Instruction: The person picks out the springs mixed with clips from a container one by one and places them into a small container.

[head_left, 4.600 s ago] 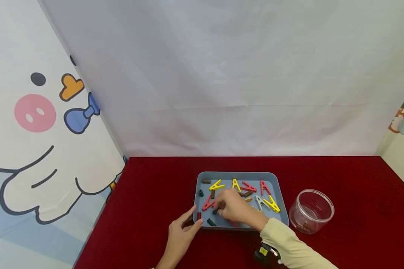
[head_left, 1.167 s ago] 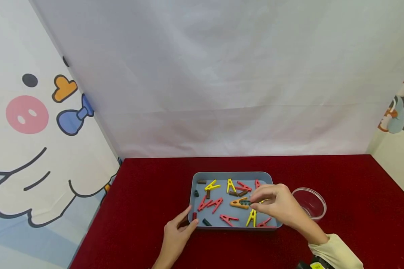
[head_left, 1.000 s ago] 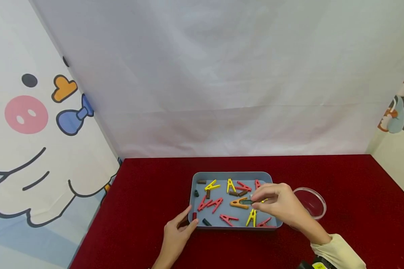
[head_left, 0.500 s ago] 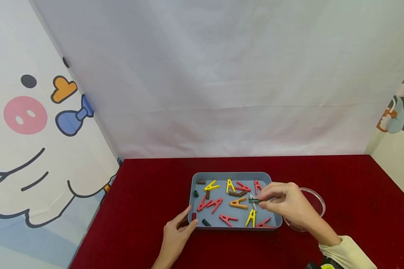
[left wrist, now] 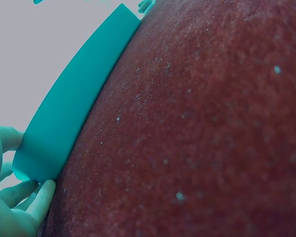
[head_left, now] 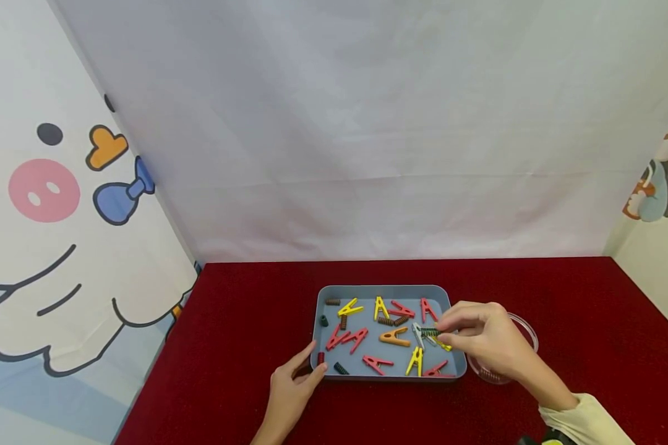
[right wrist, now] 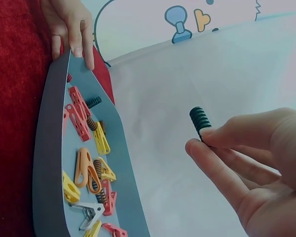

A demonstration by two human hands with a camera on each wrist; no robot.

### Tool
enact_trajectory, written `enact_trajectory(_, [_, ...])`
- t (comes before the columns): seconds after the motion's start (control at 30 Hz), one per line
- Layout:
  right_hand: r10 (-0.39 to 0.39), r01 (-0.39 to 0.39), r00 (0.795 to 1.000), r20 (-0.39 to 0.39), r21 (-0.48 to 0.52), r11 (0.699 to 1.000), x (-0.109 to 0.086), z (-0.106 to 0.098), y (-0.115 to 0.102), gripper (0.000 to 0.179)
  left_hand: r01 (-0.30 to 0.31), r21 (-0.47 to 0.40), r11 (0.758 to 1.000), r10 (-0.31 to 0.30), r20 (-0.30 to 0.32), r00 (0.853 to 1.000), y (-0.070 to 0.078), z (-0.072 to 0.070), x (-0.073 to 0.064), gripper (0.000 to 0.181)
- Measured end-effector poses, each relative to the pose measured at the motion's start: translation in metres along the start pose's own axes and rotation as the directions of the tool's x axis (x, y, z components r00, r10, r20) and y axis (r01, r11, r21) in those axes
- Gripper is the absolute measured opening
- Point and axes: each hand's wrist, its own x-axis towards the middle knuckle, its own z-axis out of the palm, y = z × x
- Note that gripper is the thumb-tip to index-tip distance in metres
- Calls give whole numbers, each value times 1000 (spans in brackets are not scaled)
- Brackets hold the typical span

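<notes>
Between its thumb and fingertips my right hand [head_left: 487, 337] pinches a dark green coil spring [right wrist: 200, 117], raised over the right part of a grey-blue tray [head_left: 362, 289]. Below the spring lie a grey clip [head_left: 417, 337] and a partly covered yellow clip [head_left: 444, 343]. At the tray's near left corner, my left hand [head_left: 295, 383] holds the wall, thumb on the near side and a finger along the left side. A red spring [head_left: 320, 358] and another dark green spring [head_left: 341, 368] lie near that corner. An orange clip [head_left: 394, 336] sits mid-tray.
A clear round jar [head_left: 526, 327] stands right of the tray, partly behind my right hand, with a spring seen through its wall. Several red clips [head_left: 377, 363], yellow clips [head_left: 351, 307] and brown springs [head_left: 386, 321] are scattered in the tray. A dark red cloth [head_left: 245, 321] covers the table.
My right hand first reached down into the tray's left half, then rose with the green spring and moved rightward over the orange and grey clips. My left hand stays at the corner.
</notes>
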Motion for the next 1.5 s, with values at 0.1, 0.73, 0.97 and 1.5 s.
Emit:
enact_trajectory(0.1, [15, -15, 1000, -8, -5, 1000, -2, -2, 1, 10, 3, -3, 1000, -3, 3, 1000, -1, 0, 0, 54])
enact_trajectory(0.73, [61, -68, 996, -70, -95, 993, -13, -19, 5, 11, -5, -4, 1000, 5, -3, 1000, -1, 0, 0, 54])
enact_trajectory(0.97, [41, -52, 995, -88, -124, 991, -17, -25, 6, 11, -7, -24, 1000, 7, 0, 1000, -2, 0, 0, 54])
enact_trajectory(1.5, [52, -67, 992, -115, -124, 990, -27, -42, 12, 12, -1, -11, 1000, 1, -5, 1000, -4, 1, 2, 54])
